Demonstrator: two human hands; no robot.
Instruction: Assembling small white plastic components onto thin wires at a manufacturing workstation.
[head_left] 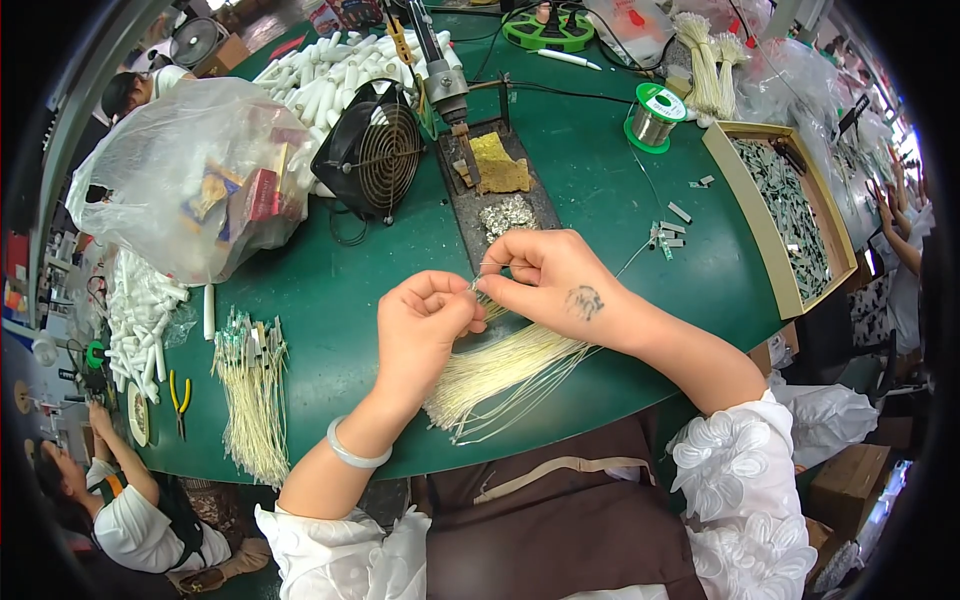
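Both hands meet fingertip to fingertip over the near middle of the green table. My left hand (425,325) is closed in a pinch on a thin wire, and my right hand (550,275) pinches thin wire against it. A small pale bit shows at the touching fingertips; the fingers hide most of it. Below the hands lies a bundle of cream wires (500,380), its far end partly covered by them. Just beyond stands a dark soldering stand (460,205) with a yellow sponge (498,165), silvery solder scraps (507,215) and a soldering iron (463,140) clamped above.
On the left are a black fan (370,150), a filled plastic bag (200,180), wires with small boards (250,390) and yellow-handled pliers (180,400). To the right, a solder spool (655,118), loose small boards (668,235) and a cardboard tray (745,215) of boards. Other people sit nearby.
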